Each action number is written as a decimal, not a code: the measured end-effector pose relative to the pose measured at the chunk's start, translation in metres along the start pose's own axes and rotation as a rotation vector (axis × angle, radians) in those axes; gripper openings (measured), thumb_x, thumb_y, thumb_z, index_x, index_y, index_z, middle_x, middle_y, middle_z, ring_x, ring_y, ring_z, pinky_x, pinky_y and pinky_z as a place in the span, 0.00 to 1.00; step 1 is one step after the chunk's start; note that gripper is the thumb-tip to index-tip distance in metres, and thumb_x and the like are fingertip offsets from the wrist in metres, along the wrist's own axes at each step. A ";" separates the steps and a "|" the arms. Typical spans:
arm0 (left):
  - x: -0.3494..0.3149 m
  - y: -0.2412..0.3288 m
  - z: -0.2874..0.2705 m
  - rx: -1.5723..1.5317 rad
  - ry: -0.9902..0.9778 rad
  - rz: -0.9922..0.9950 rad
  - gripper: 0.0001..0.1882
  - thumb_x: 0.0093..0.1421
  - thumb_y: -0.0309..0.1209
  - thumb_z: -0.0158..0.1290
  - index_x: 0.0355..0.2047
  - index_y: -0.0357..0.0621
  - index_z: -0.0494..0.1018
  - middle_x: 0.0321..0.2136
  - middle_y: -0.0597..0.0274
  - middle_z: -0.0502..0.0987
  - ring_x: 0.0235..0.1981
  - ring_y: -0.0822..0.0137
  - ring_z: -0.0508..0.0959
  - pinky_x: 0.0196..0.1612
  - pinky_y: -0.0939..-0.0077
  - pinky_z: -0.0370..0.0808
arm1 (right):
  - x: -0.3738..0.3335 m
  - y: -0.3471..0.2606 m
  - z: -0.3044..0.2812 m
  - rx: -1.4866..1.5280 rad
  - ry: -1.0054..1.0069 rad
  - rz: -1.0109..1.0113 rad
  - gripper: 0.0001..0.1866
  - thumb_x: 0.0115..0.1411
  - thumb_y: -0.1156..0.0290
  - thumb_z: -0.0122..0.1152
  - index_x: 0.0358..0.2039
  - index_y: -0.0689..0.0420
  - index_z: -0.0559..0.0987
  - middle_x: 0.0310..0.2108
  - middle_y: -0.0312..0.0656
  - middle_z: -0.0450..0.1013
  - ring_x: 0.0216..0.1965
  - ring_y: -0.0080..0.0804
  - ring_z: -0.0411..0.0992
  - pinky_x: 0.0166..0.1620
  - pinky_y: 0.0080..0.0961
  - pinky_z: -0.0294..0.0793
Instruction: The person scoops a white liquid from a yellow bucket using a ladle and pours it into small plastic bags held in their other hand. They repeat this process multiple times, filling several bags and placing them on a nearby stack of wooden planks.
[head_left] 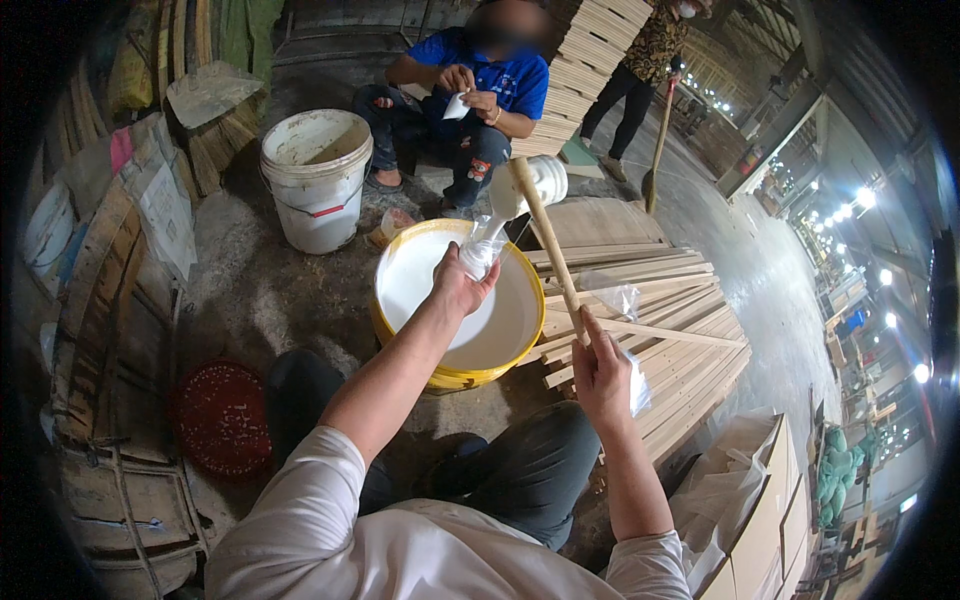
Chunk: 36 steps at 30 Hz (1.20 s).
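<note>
A clear plastic bag (483,252) is gripped in my left hand (462,287), above a large yellow-rimmed bucket (535,350) of white liquid (415,265). My right hand (603,375) is closed around the wooden handle of a ladle (550,242). Its white, cup-shaped head is tipped over the bag's mouth, and white liquid runs down from it into the bag. Two clear plastic pieces, seemingly bags (615,298), rest on the wooden strips to the right, the nearer one partly behind my right hand.
A white pail (318,195) with a red-gripped handle stands at back left. Opposite me a seated person (475,85) handles a small white packet (456,106). Wooden strips (690,330) lie right of the bucket. A red round tray (222,420) sits left; another person (640,75) stands behind.
</note>
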<state>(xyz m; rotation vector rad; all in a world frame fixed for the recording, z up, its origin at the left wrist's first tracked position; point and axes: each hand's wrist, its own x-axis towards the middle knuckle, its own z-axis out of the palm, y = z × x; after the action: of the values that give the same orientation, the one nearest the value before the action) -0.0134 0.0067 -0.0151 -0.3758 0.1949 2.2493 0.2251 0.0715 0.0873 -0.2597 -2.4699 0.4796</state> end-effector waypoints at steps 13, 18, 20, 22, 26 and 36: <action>-0.003 -0.001 0.004 0.078 0.023 0.006 0.23 0.65 0.47 0.27 0.46 0.44 0.63 0.37 0.56 0.71 0.35 0.60 0.73 0.37 0.67 0.75 | -0.003 0.007 0.000 -0.041 0.016 -0.062 0.24 0.52 0.80 0.53 0.52 0.54 0.68 0.24 0.47 0.71 0.22 0.38 0.72 0.24 0.30 0.71; -0.004 -0.002 0.005 0.067 0.031 0.006 0.22 0.65 0.46 0.28 0.46 0.46 0.63 0.37 0.57 0.71 0.35 0.61 0.73 0.37 0.68 0.75 | -0.003 0.005 -0.002 -0.072 0.007 -0.066 0.25 0.52 0.80 0.53 0.52 0.53 0.68 0.24 0.46 0.71 0.21 0.38 0.72 0.25 0.30 0.72; -0.004 -0.003 0.007 0.073 0.036 0.004 0.21 0.65 0.46 0.29 0.45 0.46 0.64 0.37 0.57 0.72 0.35 0.61 0.73 0.36 0.69 0.75 | -0.004 0.006 -0.003 -0.082 0.004 -0.068 0.25 0.52 0.79 0.53 0.52 0.52 0.68 0.24 0.46 0.71 0.21 0.38 0.72 0.24 0.31 0.73; -0.004 -0.002 0.005 0.064 0.031 0.008 0.21 0.65 0.46 0.30 0.46 0.46 0.64 0.38 0.57 0.71 0.35 0.61 0.73 0.36 0.68 0.76 | -0.004 0.005 -0.003 -0.080 0.008 -0.090 0.25 0.52 0.79 0.53 0.52 0.52 0.68 0.24 0.45 0.71 0.21 0.38 0.72 0.24 0.31 0.73; -0.006 -0.003 0.007 0.050 0.034 -0.001 0.21 0.65 0.46 0.30 0.45 0.46 0.65 0.38 0.57 0.71 0.35 0.61 0.73 0.36 0.68 0.76 | -0.005 0.005 -0.004 -0.118 0.003 -0.101 0.25 0.52 0.79 0.54 0.52 0.52 0.68 0.23 0.45 0.70 0.20 0.37 0.72 0.23 0.30 0.72; -0.005 -0.002 0.010 0.061 0.060 -0.006 0.22 0.65 0.46 0.28 0.45 0.45 0.65 0.37 0.57 0.71 0.33 0.62 0.73 0.34 0.70 0.76 | -0.007 0.005 -0.003 -0.110 0.034 -0.122 0.24 0.51 0.81 0.54 0.50 0.53 0.70 0.21 0.43 0.67 0.18 0.35 0.68 0.22 0.28 0.68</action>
<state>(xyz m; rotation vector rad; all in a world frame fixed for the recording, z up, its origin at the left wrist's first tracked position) -0.0103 0.0070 -0.0039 -0.4108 0.2930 2.2225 0.2328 0.0743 0.0835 -0.1585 -2.4647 0.2860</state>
